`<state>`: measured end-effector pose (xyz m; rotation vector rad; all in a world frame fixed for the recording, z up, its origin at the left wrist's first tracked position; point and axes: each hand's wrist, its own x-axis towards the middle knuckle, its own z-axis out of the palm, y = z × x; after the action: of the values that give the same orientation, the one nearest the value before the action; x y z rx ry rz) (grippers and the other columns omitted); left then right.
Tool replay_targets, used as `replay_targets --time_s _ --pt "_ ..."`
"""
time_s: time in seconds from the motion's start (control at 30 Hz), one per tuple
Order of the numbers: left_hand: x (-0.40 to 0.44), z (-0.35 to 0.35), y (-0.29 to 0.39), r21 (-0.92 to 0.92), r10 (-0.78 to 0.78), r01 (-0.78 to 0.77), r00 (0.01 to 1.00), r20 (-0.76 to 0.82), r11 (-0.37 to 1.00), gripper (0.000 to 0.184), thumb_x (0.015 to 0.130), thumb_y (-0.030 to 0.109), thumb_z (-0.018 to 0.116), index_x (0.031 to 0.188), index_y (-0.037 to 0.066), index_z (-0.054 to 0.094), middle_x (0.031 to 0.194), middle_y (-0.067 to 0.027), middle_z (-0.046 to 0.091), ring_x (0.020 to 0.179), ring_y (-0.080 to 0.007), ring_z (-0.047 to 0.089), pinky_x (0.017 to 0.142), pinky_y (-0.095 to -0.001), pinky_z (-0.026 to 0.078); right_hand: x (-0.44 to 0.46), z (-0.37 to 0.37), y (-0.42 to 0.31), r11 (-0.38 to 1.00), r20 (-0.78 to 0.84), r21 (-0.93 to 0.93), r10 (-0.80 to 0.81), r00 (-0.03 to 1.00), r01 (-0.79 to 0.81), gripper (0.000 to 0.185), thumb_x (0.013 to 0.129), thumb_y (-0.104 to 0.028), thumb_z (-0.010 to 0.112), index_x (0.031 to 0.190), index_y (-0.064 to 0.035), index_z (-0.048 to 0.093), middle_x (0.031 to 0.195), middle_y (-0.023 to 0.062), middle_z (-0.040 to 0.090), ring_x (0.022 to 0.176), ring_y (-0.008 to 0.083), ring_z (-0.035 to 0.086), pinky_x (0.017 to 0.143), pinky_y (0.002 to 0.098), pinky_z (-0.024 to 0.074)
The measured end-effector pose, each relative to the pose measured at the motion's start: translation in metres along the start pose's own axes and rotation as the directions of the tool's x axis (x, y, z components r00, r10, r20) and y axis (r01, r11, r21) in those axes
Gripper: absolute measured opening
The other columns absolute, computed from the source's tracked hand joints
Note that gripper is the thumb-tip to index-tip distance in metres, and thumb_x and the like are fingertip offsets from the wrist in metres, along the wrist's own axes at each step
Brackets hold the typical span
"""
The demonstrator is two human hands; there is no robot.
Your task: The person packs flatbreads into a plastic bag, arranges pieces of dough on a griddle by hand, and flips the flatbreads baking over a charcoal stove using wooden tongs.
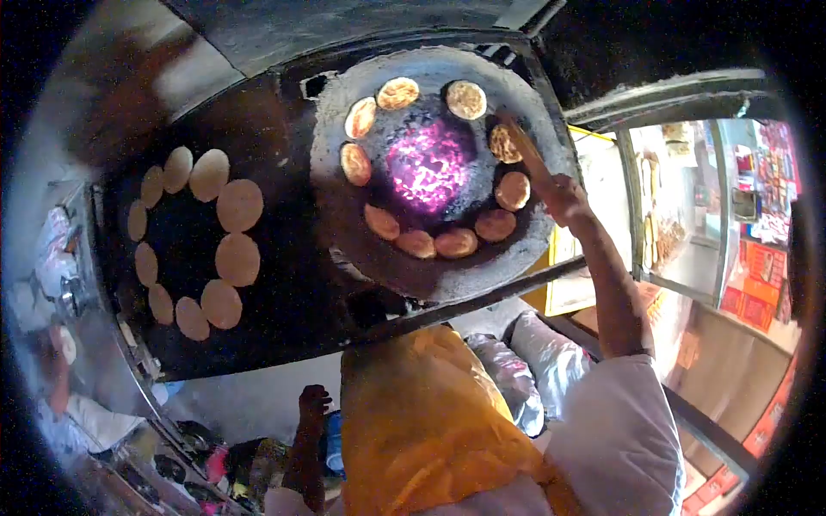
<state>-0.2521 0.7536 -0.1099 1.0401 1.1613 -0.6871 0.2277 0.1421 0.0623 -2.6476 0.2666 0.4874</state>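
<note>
My right hand is closed around the handle of a flat wooden tool. Its far end lies by a browned flatbread at the right of a round clay-rimmed fire pit. Several other flatbreads stand in a ring around the glowing coals, pale ones and browned ones. To the left, several paler flatbreads lie in a ring on the dark griddle. My left hand hangs low beside the orange apron, fingers curled; what it holds, if anything, is hidden.
A metal bar runs along the counter's front edge. Filled sacks stand below it. Glass shelving and red boxes are at the right. A co-worker's sleeve and arm show at the far left.
</note>
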Motion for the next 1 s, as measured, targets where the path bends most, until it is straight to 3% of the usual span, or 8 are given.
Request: replay_targets --time_s 0.33,0.47,0.57,0.63,0.7,0.77,0.9,1.0 --pt "0.059 0.012 0.009 -0.045 0.108 -0.103 0.983 0.145 0.994 0.032 0.094 0.036 0.057 0.112 0.009 0.06 0.094 -0.0119 0.067 0.071 -0.0296 0.068 0.048 -0.0326 0.05 -0.017 -0.022 -0.03 0.853 0.156 -0.512 0.209 0.965 -0.102 0.05 0.088 -0.043 0.058 0.132 -0.0197 0.049 0.094 0.0225 0.069 0.095 0.0394 0.067 0.085 0.0501 0.0513" --pt "0.03 0.026 0.025 0.185 0.18 -0.185 0.983 0.043 0.965 0.034 0.095 0.037 0.056 0.114 0.009 0.06 0.094 -0.0118 0.067 0.071 -0.03 0.067 0.049 -0.0334 0.05 -0.002 0.002 -0.013 0.902 0.214 -0.404 0.258 0.942 -0.155 0.047 0.09 -0.045 0.054 0.122 -0.0118 0.06 0.081 0.0217 0.069 0.084 0.0374 0.069 0.077 0.0484 0.0543" --pt "0.047 -0.01 0.007 -0.168 0.051 -0.017 0.979 0.199 0.986 0.03 0.095 0.033 0.056 0.112 0.009 0.06 0.091 -0.0102 0.066 0.07 -0.0271 0.067 0.049 -0.0322 0.049 -0.001 0.032 0.03 0.944 0.142 -0.239 0.265 0.954 -0.227 0.037 0.09 -0.042 0.059 0.098 -0.0079 0.071 0.07 0.017 0.068 0.063 0.03 0.069 0.057 0.0425 0.0546" --pt "0.038 -0.012 0.014 -0.307 -0.096 0.2 0.942 0.322 0.931 0.024 0.095 0.028 0.056 0.109 0.01 0.06 0.09 -0.0094 0.065 0.07 -0.024 0.066 0.048 -0.0309 0.048 -0.02 0.043 0.046 0.9 0.155 0.304 0.276 0.949 -0.311 0.047 0.083 -0.046 0.065 0.087 0.0012 0.069 0.06 0.0114 0.062 0.057 0.0176 0.064 0.057 0.0364 0.0532" --pt "0.033 -0.006 0.012 -0.131 -0.083 0.105 0.983 0.164 0.986 0.02 0.094 0.025 0.056 0.107 0.01 0.06 0.089 -0.0096 0.065 0.069 -0.023 0.066 0.048 -0.0308 0.048 -0.032 0.027 0.005 0.926 0.355 0.104 0.307 0.883 -0.363 0.034 0.092 -0.034 0.058 0.083 -0.0022 0.065 0.07 0.0074 0.063 0.057 0.0182 0.062 0.053 0.0349 0.0513" --pt "0.021 0.006 0.014 0.062 -0.038 0.037 0.999 0.004 0.997 0.017 0.094 0.022 0.056 0.106 0.01 0.06 0.088 -0.0097 0.065 0.069 -0.0221 0.066 0.049 -0.0307 0.048 -0.031 0.074 0.074 0.233 0.369 0.913 -0.118 0.922 -0.336 0.029 0.096 -0.034 0.053 0.089 -0.0076 0.063 0.077 0.0072 0.064 0.061 0.0191 0.063 0.053 0.0353 0.0522" --pt "-0.013 0.042 0.048 0.04 0.003 -0.003 1.0 -0.009 0.999 0.014 0.094 0.018 0.058 0.106 0.011 0.059 0.085 -0.0082 0.066 0.068 -0.0204 0.066 0.05 -0.0292 0.046 -0.037 0.042 -0.024 -0.1 0.501 0.865 0.252 0.828 -0.492 0.026 0.098 -0.035 0.05 0.098 -0.0121 0.062 0.083 0.0081 0.065 0.065 0.0207 0.063 0.055 0.0358 0.0531" --pt "-0.027 0.059 0.06 0.138 0.052 -0.044 0.997 -0.059 0.989 0.014 0.093 0.019 0.059 0.106 0.012 0.059 0.085 -0.0068 0.066 0.068 -0.0189 0.066 0.05 -0.0289 0.045 -0.017 0.037 -0.018 -0.197 0.477 0.861 -0.001 0.879 -0.468 0.033 0.101 -0.031 0.035 0.112 -0.0076 0.055 0.088 0.0087 0.064 0.068 0.0247 0.064 0.052 0.0363 0.0528"
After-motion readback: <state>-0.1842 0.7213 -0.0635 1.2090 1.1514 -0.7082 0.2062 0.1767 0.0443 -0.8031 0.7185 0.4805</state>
